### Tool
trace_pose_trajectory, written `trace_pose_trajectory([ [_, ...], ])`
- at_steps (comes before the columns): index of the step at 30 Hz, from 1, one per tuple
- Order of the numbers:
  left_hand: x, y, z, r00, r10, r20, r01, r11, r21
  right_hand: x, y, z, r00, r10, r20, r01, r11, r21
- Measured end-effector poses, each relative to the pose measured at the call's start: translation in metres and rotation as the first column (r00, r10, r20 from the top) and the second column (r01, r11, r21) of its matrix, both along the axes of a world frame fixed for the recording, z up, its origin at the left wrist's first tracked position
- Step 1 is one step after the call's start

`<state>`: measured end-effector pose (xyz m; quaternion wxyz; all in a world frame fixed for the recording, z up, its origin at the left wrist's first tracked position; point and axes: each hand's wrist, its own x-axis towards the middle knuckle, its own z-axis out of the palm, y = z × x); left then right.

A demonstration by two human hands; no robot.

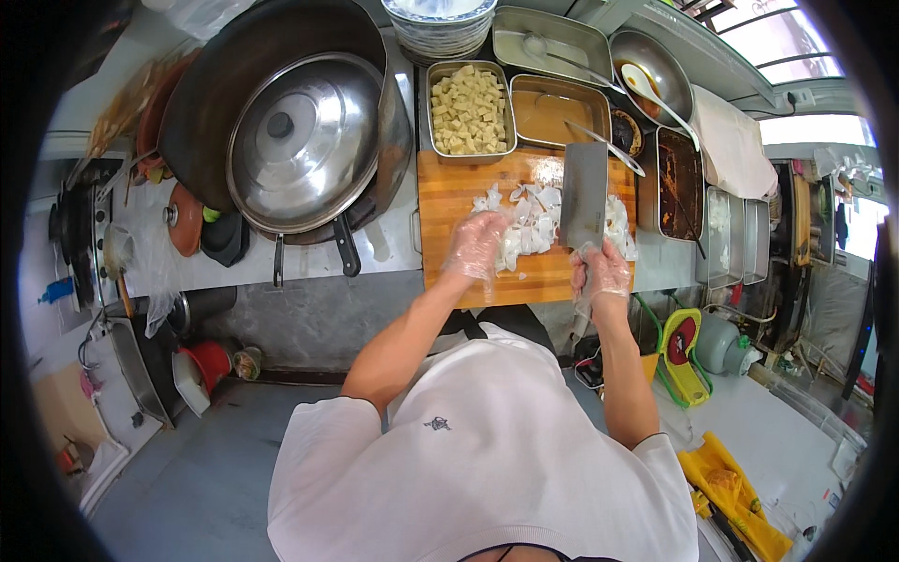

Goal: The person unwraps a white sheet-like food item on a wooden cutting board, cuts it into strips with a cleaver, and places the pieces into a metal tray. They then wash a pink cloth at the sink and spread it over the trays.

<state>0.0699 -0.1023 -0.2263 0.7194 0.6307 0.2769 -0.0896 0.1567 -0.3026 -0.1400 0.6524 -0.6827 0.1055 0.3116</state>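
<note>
A clear plastic glove covers my right hand (602, 272), which grips a Chinese cleaver (584, 193) at its near end. The cleaver's broad blade points away from me over the wooden cutting board (449, 204). White translucent food pieces (530, 225) lie on the board, on both sides of the blade. My left hand (477, 244), also gloved, is at the left edge of these pieces with its fingers bent. Whether it holds a piece cannot be made out.
Behind the board stand a metal tray of pale yellow cubes (469, 112), a tray of brown liquid (558, 105) with a spoon, and a stack of bowls (442, 28). A lidded pan (302, 140) is at left. A dark-stained tray (680, 183) and a steel bowl (660, 49) stand right.
</note>
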Motion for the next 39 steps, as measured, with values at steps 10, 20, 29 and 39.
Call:
trace_pose_trajectory([
  [10,-0.016,-0.071,-0.024,0.843,-0.115,0.525,0.028,0.985,0.171,-0.017,0.144,0.036,0.911,0.398,0.109,-0.408,0.908,0.099],
  [20,-0.036,-0.054,-0.004,0.864,-0.279,0.420,-0.025,0.809,0.588,0.012,0.281,-0.074,0.774,0.592,0.227,-0.541,0.803,-0.249],
  [29,-0.048,-0.035,-0.007,0.850,-0.136,0.509,-0.208,0.801,0.562,-0.016,0.270,-0.066,0.821,0.472,0.321,-0.388,0.874,-0.292],
  [39,-0.054,-0.023,0.003,0.890,-0.099,0.445,-0.245,0.719,0.650,-0.005,0.233,-0.056,0.681,0.606,0.411,-0.544,0.795,-0.268],
])
